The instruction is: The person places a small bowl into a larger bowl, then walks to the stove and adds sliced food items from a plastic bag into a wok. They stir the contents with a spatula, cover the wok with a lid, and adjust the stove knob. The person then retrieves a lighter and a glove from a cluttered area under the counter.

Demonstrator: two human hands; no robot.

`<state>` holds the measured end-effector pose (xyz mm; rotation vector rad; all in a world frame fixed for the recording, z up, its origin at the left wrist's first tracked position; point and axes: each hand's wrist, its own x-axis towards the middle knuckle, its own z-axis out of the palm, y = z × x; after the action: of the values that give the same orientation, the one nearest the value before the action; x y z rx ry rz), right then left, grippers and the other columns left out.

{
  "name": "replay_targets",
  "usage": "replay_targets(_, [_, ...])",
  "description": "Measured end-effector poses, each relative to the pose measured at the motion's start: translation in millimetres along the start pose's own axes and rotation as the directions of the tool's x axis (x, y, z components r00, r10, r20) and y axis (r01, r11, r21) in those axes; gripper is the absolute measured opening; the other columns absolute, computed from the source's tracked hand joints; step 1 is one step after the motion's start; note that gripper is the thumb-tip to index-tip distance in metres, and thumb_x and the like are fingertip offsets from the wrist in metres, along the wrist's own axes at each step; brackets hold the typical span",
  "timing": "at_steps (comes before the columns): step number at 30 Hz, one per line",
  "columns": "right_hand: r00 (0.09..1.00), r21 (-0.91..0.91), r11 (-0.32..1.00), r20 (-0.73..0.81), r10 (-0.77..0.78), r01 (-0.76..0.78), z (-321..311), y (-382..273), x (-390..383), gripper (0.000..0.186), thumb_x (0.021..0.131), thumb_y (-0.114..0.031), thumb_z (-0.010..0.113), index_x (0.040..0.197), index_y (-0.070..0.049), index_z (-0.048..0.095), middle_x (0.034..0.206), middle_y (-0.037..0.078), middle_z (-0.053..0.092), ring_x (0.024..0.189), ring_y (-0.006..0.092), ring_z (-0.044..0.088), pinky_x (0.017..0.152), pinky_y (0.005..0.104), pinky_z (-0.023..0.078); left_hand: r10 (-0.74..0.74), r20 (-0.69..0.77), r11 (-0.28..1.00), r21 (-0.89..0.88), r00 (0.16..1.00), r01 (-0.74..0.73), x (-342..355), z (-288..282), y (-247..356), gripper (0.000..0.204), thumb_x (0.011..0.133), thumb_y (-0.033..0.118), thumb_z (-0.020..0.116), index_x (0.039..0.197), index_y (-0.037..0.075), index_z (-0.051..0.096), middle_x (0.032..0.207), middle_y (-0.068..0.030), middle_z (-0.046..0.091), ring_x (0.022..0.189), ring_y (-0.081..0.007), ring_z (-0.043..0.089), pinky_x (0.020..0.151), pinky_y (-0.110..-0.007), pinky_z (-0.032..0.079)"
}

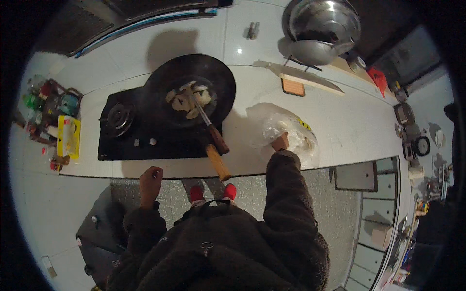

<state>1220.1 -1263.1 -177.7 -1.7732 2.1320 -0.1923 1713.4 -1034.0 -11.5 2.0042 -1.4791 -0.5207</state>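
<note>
Right hand (280,141) at crinkled clear plastic bag (307,145), grip hidden. Left hand (151,181) curled, closure unclear; round black metal wok (218,77) ahead, between hands.

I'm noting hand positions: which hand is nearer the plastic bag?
Right. The right hand is at the plastic bag; the left hand is far to the bag's left, near the front edge of the counter.

The bag (294,131) is glossy, crinkled plastic; the wok handle (217,163), wood.
</note>
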Motion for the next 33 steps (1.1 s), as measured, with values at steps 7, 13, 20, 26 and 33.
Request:
replay_targets(7, [0.995,-0.087,0.995,-0.093,-0.048,0.04,-9.8,6.9,-2.6,0.045,0.075,-0.02,0.063,0.116,-0.003,0.055,0.111,0.018,0.059,0.102,0.0363,0.056,0.09,0.0434,0.042,-0.008,-0.006,0.998,-0.062,1.0,0.008,-1.7,-6.5,-0.2,0.012,0.081,0.015,0.065,0.089,0.006,0.066,0.069,-0.0084,0.061,0.061,-0.0216,0.059,0.057,-0.034,0.045])
replay_targets(13, [0.977,-0.013,0.994,-0.186,0.108,-0.113,-37.4,-9.1,-26.0,0.038,0.074,-0.022,0.061,0.104,0.0,0.055,0.098,0.022,0.061,0.099,0.0394,0.056,0.086,0.0461,0.047,-0.054,-0.039,0.998,-0.04,0.998,0.052,-2.1,-13.8,0.7,0.01,0.08,0.014,0.065,0.086,0.006,0.066,0.067,-0.0076,0.06,0.059,-0.0208,0.059,0.055,-0.034,0.045])
replay_targets(20, [0.901,0.403,0.855,-0.142,0.411,-0.326,-28.8,15.6,-34.0,0.05,0.065,-0.03,0.071,0.102,0.0,0.056,0.094,0.023,0.064,0.094,0.0392,0.06,0.084,0.0463,0.047,-0.045,-0.037,0.998,-0.056,0.998,0.042,2.2,-18.2,-12.6,0.009,0.08,0.013,0.066,0.085,0.006,0.066,0.067,-0.0081,0.061,0.059,-0.022,0.06,0.055,-0.034,0.046])
replay_targets(26, [0.867,0.723,0.604,-0.013,0.497,-0.335,-35.0,16.2,-68.0,0.051,0.065,-0.018,0.075,0.106,0.001,0.051,0.069,0.01,0.061,0.048,0.0176,0.058,0.038,0.0309,0.045,-0.006,-0.042,0.994,-0.11,0.999,0.001,7.9,-16.6,-26.5,0.009,0.08,0.013,0.065,0.085,0.006,0.066,0.069,-0.0091,0.063,0.061,-0.0239,0.06,0.055,-0.035,0.046])
replay_targets(33, [0.866,0.796,0.516,0.02,0.499,-0.317,-52.9,6.1,-109.9,0.055,0.067,-0.021,0.076,0.109,0.001,0.047,0.076,0.011,0.06,0.053,0.0178,0.058,0.041,0.0288,0.046,0.044,-0.028,0.992,-0.116,0.999,-0.047,18.3,-12.0,-29.8,0.011,0.08,0.016,0.065,0.086,0.007,0.066,0.067,-0.0082,0.061,0.059,-0.0237,0.059,0.055,-0.037,0.045])
